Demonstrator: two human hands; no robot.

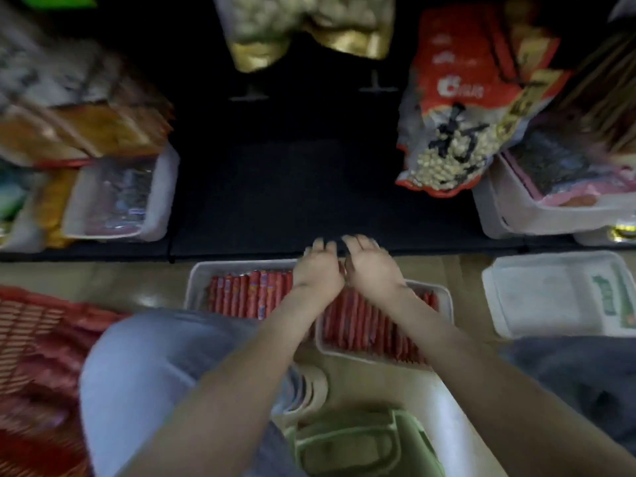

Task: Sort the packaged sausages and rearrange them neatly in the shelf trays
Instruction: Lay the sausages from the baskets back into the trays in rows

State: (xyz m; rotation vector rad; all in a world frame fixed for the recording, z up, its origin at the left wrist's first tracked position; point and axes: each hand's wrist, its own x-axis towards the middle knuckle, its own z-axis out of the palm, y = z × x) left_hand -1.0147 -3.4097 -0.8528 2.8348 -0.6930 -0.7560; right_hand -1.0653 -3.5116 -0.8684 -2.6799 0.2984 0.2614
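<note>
Reaching forward, both hands sit side by side at the shelf's front edge: left hand [318, 266] and right hand [373, 265] nearly touching, palms down, fingers spread loosely and curled over the lip of the dark shelf [309, 201]. Neither hand grips anything I can make out; frame is blurred, so contact with the sausages below is unclear. Two white trays sit on the floor just in front of the shelf, touching or near-touching at the middle. Left tray [199, 280] holds red sausages [247, 290] packed in a row, upright sticks side by side. Right tray [444, 301] is tilted a bit, also filled with red sausages [364, 325]; right forearm crosses over it. Empty white tray [543, 294] lies on the floor further right, well apart. On the shelf: white bin [161, 201] at the left end, another bin [499, 208] at the right end, centre bare. Peanut bag [461, 125] hangs above the right side. Red basket [38, 356] at the floor's left edge, beside the person's knee [144, 373].
</note>
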